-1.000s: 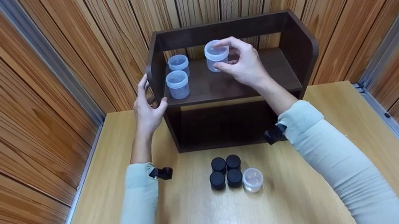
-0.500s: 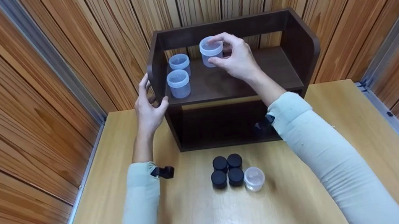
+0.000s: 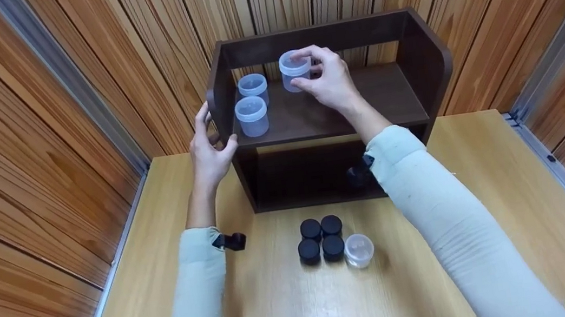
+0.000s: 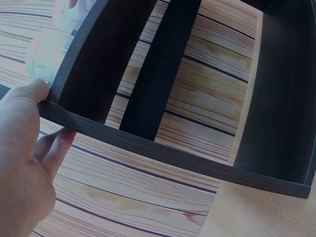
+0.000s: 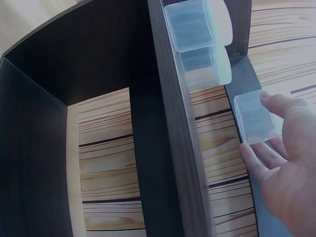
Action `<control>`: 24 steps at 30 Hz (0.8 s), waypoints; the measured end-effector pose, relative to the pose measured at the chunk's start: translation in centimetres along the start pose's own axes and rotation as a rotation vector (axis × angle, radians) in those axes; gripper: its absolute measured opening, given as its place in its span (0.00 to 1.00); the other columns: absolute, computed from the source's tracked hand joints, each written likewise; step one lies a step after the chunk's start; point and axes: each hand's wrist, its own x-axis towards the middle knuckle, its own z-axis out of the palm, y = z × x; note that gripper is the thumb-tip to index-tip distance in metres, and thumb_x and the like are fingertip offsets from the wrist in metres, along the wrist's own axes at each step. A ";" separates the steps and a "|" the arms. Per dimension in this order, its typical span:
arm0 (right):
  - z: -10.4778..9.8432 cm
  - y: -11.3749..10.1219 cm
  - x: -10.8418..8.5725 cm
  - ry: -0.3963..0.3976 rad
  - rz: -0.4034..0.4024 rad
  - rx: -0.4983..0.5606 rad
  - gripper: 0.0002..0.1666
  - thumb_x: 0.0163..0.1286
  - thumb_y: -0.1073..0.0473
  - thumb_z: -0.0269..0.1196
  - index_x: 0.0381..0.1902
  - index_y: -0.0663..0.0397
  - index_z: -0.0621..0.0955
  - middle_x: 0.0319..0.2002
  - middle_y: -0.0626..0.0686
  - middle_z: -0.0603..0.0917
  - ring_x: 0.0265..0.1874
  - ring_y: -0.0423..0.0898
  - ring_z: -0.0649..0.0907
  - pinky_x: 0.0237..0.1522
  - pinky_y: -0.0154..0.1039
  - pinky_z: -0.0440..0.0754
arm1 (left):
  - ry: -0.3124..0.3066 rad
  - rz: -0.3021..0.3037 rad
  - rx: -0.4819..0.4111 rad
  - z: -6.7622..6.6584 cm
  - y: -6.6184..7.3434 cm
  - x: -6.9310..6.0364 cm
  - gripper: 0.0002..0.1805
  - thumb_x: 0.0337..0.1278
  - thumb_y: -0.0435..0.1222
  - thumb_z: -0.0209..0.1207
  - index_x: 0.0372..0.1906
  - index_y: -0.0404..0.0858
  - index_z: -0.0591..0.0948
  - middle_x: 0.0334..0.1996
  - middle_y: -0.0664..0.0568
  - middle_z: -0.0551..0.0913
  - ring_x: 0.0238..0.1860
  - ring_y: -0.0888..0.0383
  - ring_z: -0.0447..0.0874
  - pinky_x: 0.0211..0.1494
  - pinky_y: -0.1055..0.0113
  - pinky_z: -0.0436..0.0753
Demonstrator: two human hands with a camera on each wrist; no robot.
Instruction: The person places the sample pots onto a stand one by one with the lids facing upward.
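The right hand (image 3: pixel 331 80) grips a translucent lidded jar (image 3: pixel 294 69) by its side, at the back of the upper shelf; the right wrist view shows this jar (image 5: pixel 254 118) between thumb and fingers. Two similar jars, a front one (image 3: pixel 253 119) and a back one (image 3: pixel 253 87), stand at the shelf's left end. The left hand (image 3: pixel 210 154) holds the left side panel of the dark brown shelf unit (image 3: pixel 332 119), thumb at its front edge and fingers on the outer side. In the left wrist view, that hand (image 4: pixel 24 148) grips the panel's edge (image 4: pixel 163 153).
In front of the unit, several black-topped jars (image 3: pixel 320 239) stand grouped on the wooden table (image 3: pixel 291 310), with a clear jar (image 3: pixel 359 251) at their right. The unit's lower compartment (image 3: pixel 307 177) lies beneath the shelf. Wood-patterned walls (image 3: pixel 42 157) stand behind and at both sides.
The right hand has carried its jar left and slightly back, closer to the two jars at the shelf's left end. The left hand keeps its hold on the side panel.
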 end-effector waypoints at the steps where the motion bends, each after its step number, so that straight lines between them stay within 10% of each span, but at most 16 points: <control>1: 0.1 0.0 0.1 0.001 0.003 -0.001 0.27 0.72 0.67 0.77 0.68 0.58 0.86 0.70 0.62 0.83 0.74 0.55 0.81 0.80 0.50 0.81 | 0.001 0.001 0.001 0.0 0.0 0.1 0.45 0.66 0.25 0.66 0.87 0.40 0.65 0.82 0.33 0.74 0.69 0.29 0.89 0.62 0.38 0.93; 24: 1.9 2.6 -0.4 0.065 0.129 -0.036 0.25 0.73 0.68 0.76 0.66 0.53 0.86 0.71 0.62 0.88 0.70 0.61 0.89 0.76 0.53 0.86 | 0.014 0.009 0.008 0.1 -0.1 0.1 0.44 0.65 0.26 0.66 0.86 0.39 0.66 0.81 0.32 0.76 0.76 0.32 0.84 0.66 0.37 0.91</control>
